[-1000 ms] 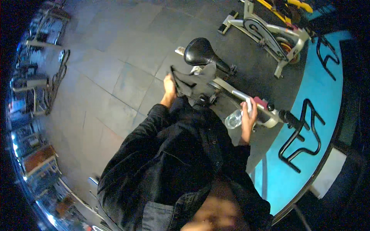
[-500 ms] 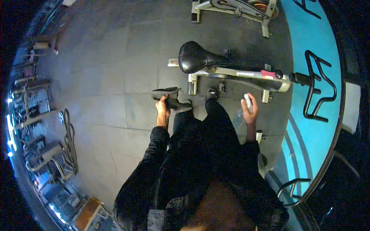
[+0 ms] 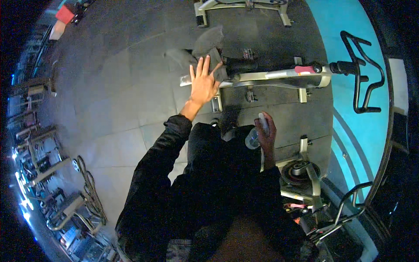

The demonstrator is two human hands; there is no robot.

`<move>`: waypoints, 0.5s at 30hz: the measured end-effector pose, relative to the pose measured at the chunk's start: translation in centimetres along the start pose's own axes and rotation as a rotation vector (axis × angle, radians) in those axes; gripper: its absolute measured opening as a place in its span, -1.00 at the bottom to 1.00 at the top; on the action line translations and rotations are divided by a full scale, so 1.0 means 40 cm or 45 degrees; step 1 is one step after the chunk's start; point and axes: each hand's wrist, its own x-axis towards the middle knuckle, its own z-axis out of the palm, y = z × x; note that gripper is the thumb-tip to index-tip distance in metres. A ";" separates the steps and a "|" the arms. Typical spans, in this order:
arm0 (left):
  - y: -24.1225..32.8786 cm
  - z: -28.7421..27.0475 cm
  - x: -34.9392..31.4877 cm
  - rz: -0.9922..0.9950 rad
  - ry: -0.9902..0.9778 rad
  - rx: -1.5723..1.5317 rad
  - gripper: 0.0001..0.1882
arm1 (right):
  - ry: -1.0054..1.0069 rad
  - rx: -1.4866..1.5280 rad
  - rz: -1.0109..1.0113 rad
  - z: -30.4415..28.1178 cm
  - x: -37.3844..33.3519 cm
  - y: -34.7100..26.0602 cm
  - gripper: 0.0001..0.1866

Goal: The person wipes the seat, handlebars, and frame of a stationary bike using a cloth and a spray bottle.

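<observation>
My left hand (image 3: 203,84) lies flat on a grey cloth (image 3: 210,40), its fingers spread. The cloth is draped over the saddle of a stationary exercise bike (image 3: 279,75), and its loose ends are smeared by motion. Cloth and hand hide most of the saddle. Lower and to the right, my right hand (image 3: 268,136) is closed around a clear spray bottle (image 3: 252,139) with a white top, held beside my leg.
Black handlebars (image 3: 361,74) stand over a blue floor strip (image 3: 327,26) at the right. Another bike (image 3: 301,174) is close by my right arm, and a further one (image 3: 242,6) at the far edge. Gym machines (image 3: 56,174) line the left side, with a black rope (image 3: 94,192) near them.
My left hand has moved forward and right with the cloth, from beside the bike onto its saddle, and its fingers have spread. My right hand has come inward and nearer with the bottle.
</observation>
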 end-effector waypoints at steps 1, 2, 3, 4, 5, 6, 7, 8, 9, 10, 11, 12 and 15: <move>-0.005 0.011 0.030 0.039 0.024 0.027 -0.33 | -0.003 0.001 0.028 0.010 -0.004 0.029 -0.64; -0.005 0.022 0.055 0.077 0.050 0.054 -0.36 | 0.013 0.005 0.044 0.020 -0.005 0.059 -0.64; 0.008 0.018 0.080 0.103 0.092 0.121 -0.47 | 0.011 0.072 0.117 0.038 0.002 0.077 -0.63; 0.008 0.026 0.094 0.111 0.084 0.124 -0.47 | 0.002 0.129 0.187 0.054 0.009 0.103 -0.63; 0.005 0.036 0.106 0.131 0.085 0.156 -0.48 | 0.012 0.138 0.193 0.069 0.011 0.149 -0.63; 0.007 0.046 0.122 0.160 0.089 0.188 -0.48 | 0.014 -0.012 0.003 0.081 0.015 0.205 -0.62; 0.008 0.034 0.122 0.178 -0.030 0.331 -0.48 | 0.007 -0.084 -0.083 0.097 0.016 0.249 -0.61; 0.008 0.047 0.123 0.212 0.063 0.285 -0.48 | 0.015 -0.159 -0.169 0.114 0.014 0.294 -0.61; 0.005 0.051 0.122 0.219 0.078 0.298 -0.49 | -0.002 -0.045 0.028 0.139 0.037 0.304 -0.59; 0.003 0.054 0.122 0.230 0.098 0.310 -0.50 | -0.016 0.068 0.220 0.167 0.059 0.317 -0.58; 0.001 0.056 0.120 0.208 0.091 0.368 -0.52 | -0.011 0.081 0.216 0.196 0.070 0.337 -0.58; -0.006 0.063 0.119 0.234 0.142 0.326 -0.53 | -0.070 0.247 0.250 0.227 0.081 0.359 -0.59; -0.005 0.081 0.109 0.364 0.275 0.353 -0.56 | -0.122 0.408 0.062 0.315 0.123 0.439 -0.61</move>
